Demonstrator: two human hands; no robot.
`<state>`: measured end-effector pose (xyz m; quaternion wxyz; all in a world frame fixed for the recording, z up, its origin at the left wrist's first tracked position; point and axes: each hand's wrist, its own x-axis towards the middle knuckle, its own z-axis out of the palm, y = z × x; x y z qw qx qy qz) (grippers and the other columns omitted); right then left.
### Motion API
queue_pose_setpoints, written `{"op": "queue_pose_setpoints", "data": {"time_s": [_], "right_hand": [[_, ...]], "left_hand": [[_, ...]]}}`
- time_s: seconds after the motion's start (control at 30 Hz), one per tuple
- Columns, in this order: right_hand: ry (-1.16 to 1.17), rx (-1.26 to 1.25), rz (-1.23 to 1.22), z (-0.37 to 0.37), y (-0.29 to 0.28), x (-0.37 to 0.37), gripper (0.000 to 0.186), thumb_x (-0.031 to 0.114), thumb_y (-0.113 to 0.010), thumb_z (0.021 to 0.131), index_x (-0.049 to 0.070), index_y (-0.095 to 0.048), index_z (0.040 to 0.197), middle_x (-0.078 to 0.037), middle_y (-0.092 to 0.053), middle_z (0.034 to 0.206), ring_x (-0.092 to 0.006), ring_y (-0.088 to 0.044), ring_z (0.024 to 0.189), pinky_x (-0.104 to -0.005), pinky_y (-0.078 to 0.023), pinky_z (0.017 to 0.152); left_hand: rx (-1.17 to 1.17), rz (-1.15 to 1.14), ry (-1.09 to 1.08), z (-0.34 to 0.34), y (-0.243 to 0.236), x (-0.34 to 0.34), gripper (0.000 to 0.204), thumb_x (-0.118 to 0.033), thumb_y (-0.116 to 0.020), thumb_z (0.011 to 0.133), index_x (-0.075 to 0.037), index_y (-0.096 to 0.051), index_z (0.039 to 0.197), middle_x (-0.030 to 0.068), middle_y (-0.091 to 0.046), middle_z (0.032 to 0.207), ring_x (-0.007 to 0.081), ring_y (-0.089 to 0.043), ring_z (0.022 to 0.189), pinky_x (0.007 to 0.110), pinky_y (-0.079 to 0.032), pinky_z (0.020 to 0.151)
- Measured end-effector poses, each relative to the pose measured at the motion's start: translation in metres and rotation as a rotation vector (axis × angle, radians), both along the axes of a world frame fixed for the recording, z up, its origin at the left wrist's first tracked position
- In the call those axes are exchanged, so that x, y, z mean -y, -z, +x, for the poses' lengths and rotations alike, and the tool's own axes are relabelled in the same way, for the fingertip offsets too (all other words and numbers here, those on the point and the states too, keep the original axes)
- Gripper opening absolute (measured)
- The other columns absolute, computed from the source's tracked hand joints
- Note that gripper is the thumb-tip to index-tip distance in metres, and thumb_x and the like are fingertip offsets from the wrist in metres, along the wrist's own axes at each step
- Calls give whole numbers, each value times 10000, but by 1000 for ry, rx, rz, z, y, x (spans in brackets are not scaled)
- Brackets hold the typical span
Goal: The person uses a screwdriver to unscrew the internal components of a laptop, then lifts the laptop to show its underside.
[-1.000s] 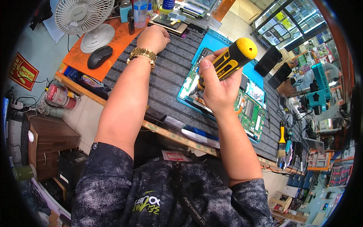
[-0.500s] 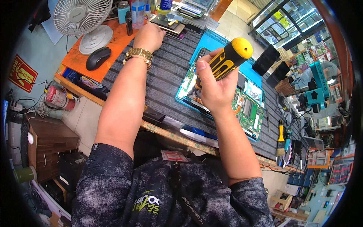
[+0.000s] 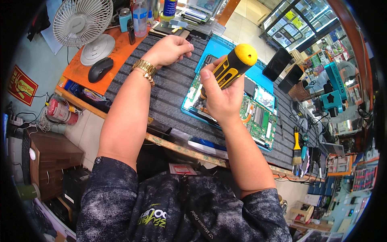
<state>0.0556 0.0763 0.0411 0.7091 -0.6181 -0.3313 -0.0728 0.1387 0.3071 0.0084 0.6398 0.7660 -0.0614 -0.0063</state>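
My right hand (image 3: 225,97) grips a yellow-and-black screwdriver (image 3: 236,66), its handle end tilted up and its shaft pointing down at the left part of an opened laptop (image 3: 248,109). Green circuit board and a copper heat pipe show inside the laptop's blue-edged casing. Whether the screwdriver's tip touches anything is hidden. Over the ridged grey mat (image 3: 165,97), left of the laptop, my left hand (image 3: 169,50) has its fingertips pinched together; anything between them is too small to make out. A gold watch circles the left wrist.
Stacked phones and parts (image 3: 171,29) lie beyond my left hand. A white fan (image 3: 96,50) and black mouse (image 3: 100,70) stand on an orange board at left. A blue mat (image 3: 217,46) extends behind the laptop. On the right lie a yellow brush (image 3: 297,149) and cables.
My left hand has drawn back from the stacked phones and shifted right, toward the laptop, fingertips together. My right hand keeps the screwdriver over the same part of the laptop.
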Motion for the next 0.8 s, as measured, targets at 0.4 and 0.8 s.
{"op": "queue_pose_setpoints", "data": {"time_s": [0.4, 0.8], "right_hand": [[383, 62, 326, 42, -26, 50, 215, 228, -665, 1129, 78, -513, 1153, -84, -687, 940, -153, -640, 818, -330, -550, 806], [402, 41, 346, 37, -33, 49, 325, 377, -660, 1132, 105, -482, 1120, -63, -692, 919, -115, -618, 717, -268, -507, 518]], "left_hand": [[-244, -42, 488, -22, -9, 43, 286, -293, -704, 1094, -19, -759, 1039, -6, -717, 843, 51, -559, 628, 218, -471, 586], [-240, -225, 494, -28, -14, 63, 249, -279, -747, 1079, -32, -733, 1056, 18, -707, 862, 37, -524, 593, 205, -404, 524]]}}
